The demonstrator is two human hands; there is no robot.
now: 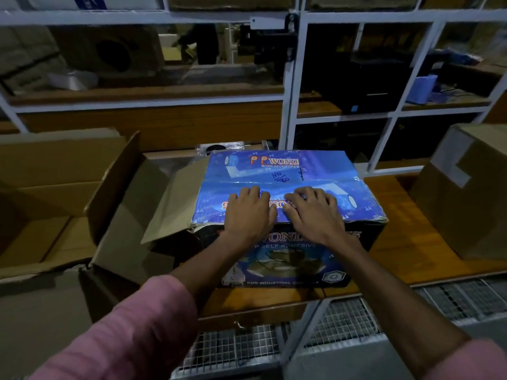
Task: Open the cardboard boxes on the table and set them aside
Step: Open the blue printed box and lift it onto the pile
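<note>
I see a long wooden table carrying three boxes. An open plain brown cardboard box sits left, a closed brown one right. Between them stands the glossy blue printed cardboard box (flaps shut). My left hand and right hand press its near flap, fingers bent, gripping nothing.

blue printed box, pink sleeve
</note>
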